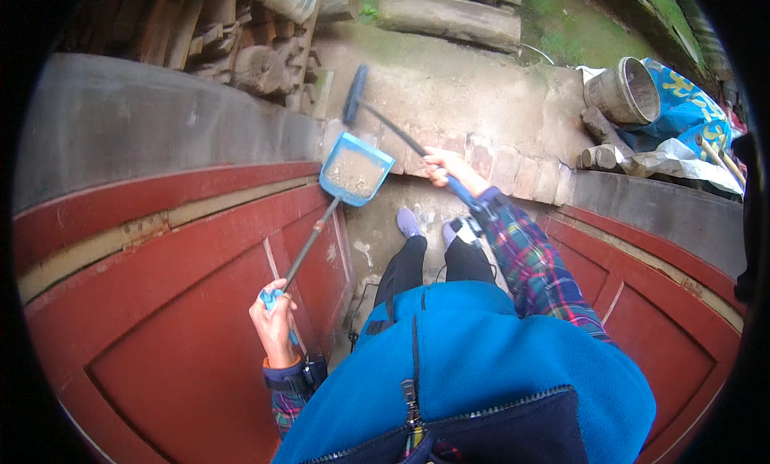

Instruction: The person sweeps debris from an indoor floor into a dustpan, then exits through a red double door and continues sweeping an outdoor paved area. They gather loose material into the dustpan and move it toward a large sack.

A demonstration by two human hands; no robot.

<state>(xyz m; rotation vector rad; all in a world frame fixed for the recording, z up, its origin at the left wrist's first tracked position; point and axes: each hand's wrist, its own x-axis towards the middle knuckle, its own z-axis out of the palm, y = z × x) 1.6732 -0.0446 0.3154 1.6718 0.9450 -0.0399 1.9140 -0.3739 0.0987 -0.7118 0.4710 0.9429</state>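
My left hand grips the blue end of a long-handled dustpan's grey pole. The dustpan's blue pan is at the doorway's left side, and loose dirt with pale debris lies in it. My right hand is closed around the handle of a broom. Its dark blue head is just past the pan's far edge, slightly blurred, with a small gap between them. Whether the bristles touch the ground I cannot tell.
Red panelled door leaves stand on both sides. A brick-edged step crosses the doorway. Stacked firewood is at the far left. At the right are a dirty bucket, a blue printed sheet and cut logs. Larger logs lie farther out.
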